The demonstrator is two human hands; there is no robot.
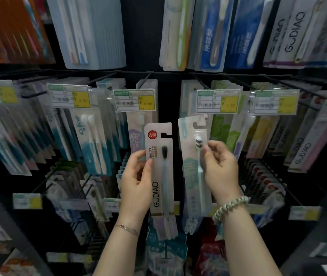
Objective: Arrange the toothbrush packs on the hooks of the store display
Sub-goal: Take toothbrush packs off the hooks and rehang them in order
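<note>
Two packs were off the hooks, one in each hand, held upright in front of the display's middle row.

Risks, as judged: both hands were occupied, so neither was free to steady a hook or part the hanging stock; a slot missing its hook could drop a pack into the lower rows. Each pack could also end up on a hook of another brand, since the rows looked alike in dim light.

Left hand (136, 186), grip pinching the GUDIAO pack (161, 170) along its left edge. White card, red round logo, dark-bristled brush, notched hanging slot at top.

Right hand (219, 170), grip pinching the pale green pack (192, 156) at its right edge near the brush head. Clear blister, slightly tilted, mint handle.

Price tags (135, 100) hung above both.
</note>
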